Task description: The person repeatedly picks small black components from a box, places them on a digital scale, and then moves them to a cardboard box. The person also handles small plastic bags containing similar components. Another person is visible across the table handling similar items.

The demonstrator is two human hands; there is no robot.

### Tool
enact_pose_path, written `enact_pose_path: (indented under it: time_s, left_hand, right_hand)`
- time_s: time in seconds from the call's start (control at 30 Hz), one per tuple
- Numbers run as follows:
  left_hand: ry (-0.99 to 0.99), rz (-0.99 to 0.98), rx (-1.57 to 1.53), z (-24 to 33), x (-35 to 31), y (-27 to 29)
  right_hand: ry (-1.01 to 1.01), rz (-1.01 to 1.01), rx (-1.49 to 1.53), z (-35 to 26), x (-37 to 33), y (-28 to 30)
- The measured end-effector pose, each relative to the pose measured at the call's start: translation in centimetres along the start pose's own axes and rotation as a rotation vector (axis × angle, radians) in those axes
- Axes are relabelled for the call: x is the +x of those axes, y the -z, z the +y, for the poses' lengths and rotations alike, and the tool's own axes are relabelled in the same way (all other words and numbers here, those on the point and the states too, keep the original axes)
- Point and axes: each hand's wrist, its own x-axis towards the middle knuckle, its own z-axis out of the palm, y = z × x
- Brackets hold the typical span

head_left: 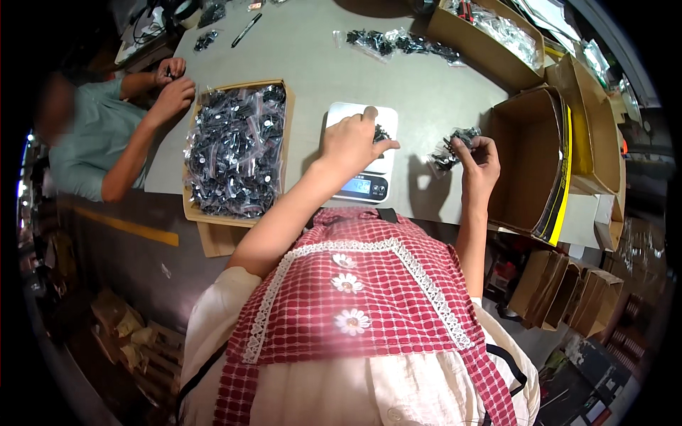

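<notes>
A white digital scale [384, 160] with a lit display stands on the table in front of me. My left hand [349, 144] is over its weighing plate, thumb and forefinger spread apart. Between those two fingers a small bag of black parts [381, 133] shows on the plate; the other fingers are partly hidden. To the right of the scale, my right hand [480, 162] pinches a small clear plastic bag of black parts [446, 155] above the tabletop. What the parts are is too small to tell.
Left of the scale, a shallow cardboard box [289, 117] is filled with similar bags. An open cardboard box [522, 156] stands at the right, with more boxes behind it. More bags [398, 44] and a pen [246, 30] lie farther back. A co-worker's hands [174, 89] are at the left edge.
</notes>
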Motion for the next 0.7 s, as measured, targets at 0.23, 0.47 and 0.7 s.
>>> enact_pose_path:
  time_s: [0.23, 0.47, 0.7]
  left_hand:
    - [0.049, -0.019, 0.059, -2.1, 0.7, -1.4]
    - [0.324, 0.072, -1.130, -5.5, -1.8, 2.5]
    - [0.240, -0.256, -2.334, -5.7, -3.2, 5.0]
  right_hand:
    - [-0.145, -0.280, 0.083, -1.6, -1.4, -2.9]
    - [0.305, -0.217, -0.789, 1.6, 0.6, -0.6]
    - [0.220, -0.414, -1.196, 3.6, -2.1, 3.1]
